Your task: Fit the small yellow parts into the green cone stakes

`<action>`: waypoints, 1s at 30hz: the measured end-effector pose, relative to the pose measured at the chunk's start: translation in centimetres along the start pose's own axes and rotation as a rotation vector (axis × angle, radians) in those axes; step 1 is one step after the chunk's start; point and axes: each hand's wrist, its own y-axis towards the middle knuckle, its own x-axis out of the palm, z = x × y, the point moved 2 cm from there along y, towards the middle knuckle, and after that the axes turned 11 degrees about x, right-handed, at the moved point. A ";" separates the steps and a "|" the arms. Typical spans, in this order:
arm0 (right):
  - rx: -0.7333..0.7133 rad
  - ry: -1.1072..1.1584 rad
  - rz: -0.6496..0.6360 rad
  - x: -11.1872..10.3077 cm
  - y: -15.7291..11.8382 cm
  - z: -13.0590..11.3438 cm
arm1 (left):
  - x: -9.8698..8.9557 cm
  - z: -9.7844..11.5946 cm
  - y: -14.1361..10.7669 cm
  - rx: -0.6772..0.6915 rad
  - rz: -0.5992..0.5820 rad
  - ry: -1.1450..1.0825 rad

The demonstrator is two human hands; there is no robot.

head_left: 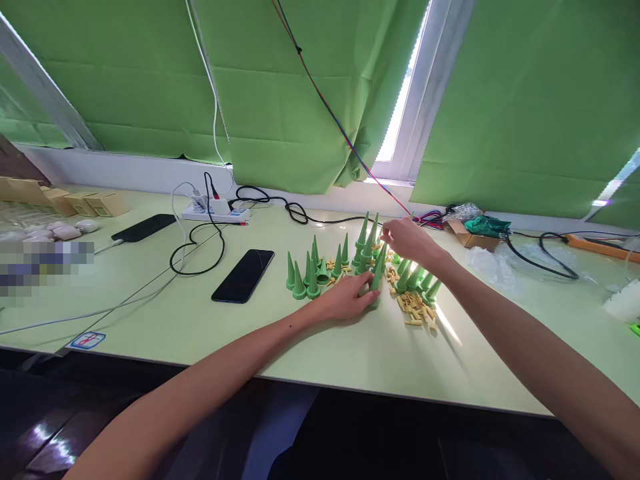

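Observation:
My left hand [349, 297] rests on the table with its thumb and fingers closed around a green cone [379, 277], which stands slightly tilted. Just above that cone's tip, my right hand [407, 239] is closed in a pinch; whatever its fingertips hold is too small to make out. Several more green cones [298, 280] with ribbed bases stand upright to the left of my left hand. Others [403, 279] stand or lean below my right wrist. Small beige plastic pieces [413, 308] lie in a loose pile among and in front of them.
A black phone [243, 276] lies left of the cones, another phone [144, 228] farther left. Behind them are a white power strip [215, 213] and looping cables. A small carton [473, 235] with green plastic stands at right, near clear plastic bags [493, 265].

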 end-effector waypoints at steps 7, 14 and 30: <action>0.065 0.076 0.071 -1.3 -0.4 1.8 | 0.0 -0.2 0.0 -0.018 -0.023 -0.053; 0.140 0.081 0.033 -2.5 -1.3 4.0 | 0.0 0.1 -0.2 0.035 0.071 -0.041; 0.011 0.133 0.111 -3.6 -4.5 0.8 | -0.9 0.2 -0.6 0.068 0.380 0.041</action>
